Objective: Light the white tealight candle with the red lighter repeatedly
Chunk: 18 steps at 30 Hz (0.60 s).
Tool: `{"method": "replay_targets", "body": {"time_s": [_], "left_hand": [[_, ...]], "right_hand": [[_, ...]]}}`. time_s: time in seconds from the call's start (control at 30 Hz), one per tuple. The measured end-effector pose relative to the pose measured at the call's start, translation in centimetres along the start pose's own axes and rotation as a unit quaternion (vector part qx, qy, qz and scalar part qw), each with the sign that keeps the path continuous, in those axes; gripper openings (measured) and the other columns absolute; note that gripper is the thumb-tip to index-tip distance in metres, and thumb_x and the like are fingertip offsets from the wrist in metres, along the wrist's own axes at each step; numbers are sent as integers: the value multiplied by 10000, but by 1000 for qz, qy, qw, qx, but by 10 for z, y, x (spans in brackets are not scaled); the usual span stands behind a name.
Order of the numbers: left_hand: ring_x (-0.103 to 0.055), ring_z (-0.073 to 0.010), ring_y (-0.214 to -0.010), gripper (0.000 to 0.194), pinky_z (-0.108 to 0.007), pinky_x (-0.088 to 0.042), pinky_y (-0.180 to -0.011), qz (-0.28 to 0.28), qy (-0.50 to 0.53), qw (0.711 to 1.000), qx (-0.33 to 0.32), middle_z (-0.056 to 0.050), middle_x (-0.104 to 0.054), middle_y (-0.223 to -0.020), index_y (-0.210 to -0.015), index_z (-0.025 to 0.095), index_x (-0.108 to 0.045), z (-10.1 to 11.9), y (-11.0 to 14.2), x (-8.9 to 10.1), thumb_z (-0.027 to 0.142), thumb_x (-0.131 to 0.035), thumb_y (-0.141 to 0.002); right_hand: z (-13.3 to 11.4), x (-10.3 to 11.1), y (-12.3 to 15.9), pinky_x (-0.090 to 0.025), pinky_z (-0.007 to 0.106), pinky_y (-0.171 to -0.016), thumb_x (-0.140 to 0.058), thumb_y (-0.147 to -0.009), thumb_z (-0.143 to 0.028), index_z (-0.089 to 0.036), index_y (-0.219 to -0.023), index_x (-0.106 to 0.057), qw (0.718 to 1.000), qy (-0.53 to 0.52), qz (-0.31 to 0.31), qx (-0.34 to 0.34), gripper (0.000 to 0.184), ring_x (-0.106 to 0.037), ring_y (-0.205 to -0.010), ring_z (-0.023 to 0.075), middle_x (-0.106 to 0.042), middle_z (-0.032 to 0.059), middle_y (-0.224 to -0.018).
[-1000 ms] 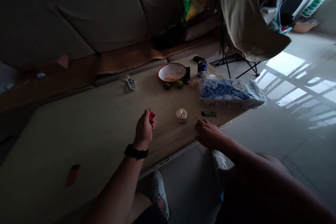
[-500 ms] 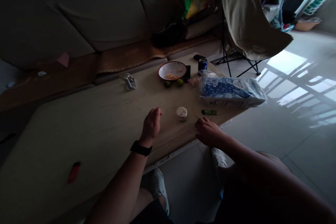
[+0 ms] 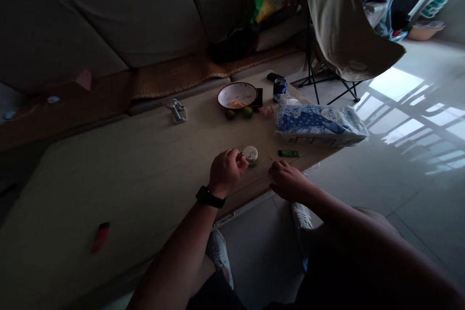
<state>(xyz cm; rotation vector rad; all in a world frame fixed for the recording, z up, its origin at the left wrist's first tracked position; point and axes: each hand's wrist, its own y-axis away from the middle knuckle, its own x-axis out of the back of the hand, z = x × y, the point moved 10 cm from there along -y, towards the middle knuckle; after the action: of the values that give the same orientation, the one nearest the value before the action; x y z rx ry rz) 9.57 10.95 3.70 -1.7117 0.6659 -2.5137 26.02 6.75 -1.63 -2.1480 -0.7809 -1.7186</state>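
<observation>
At the edge of the counter [image 3: 145, 169], the right hand [image 3: 288, 179] is resting half-curled; whether it is holding anything I cannot tell. The left hand [image 3: 228, 170] is clenching a metal-tipped lighter [image 3: 240, 155] just beside the white candle [image 3: 250, 154]. Beyond, a green lighter [image 3: 289, 153] is lying.

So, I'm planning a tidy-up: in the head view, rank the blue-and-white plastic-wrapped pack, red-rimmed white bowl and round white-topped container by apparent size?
1. Plastic-wrapped pack
2. White bowl
3. Round container
</observation>
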Motion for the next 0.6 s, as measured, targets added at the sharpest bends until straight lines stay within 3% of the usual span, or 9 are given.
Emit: {"method": "replay_targets", "body": {"time_s": [0.47,0.6], "left_hand": [[-527,-232,-730,158,-328,-382,-677,10,97,995,17,-63,-582,-751,-747,234,-497,3,-3,2,273,-627,-829],[-526,-204,-723,173,-319,-396,-683,39,177,981,72,-51,-588,-767,-798,223,-526,-11,-1,9,325,-535,-937]], "right_hand": [[3,-5,-2,-488,402,-941,-647,-917,-360,-155,-1109,-666,1000,13,10,-5,281,-536,-1156,317,-625,170,-1204],[2,-3,-1,-490,394,-933,-646,-920,-353,-148,-1110,-664,1000,12,10,-4,280,-539,-1150,316,-626,172,-1201]]}}
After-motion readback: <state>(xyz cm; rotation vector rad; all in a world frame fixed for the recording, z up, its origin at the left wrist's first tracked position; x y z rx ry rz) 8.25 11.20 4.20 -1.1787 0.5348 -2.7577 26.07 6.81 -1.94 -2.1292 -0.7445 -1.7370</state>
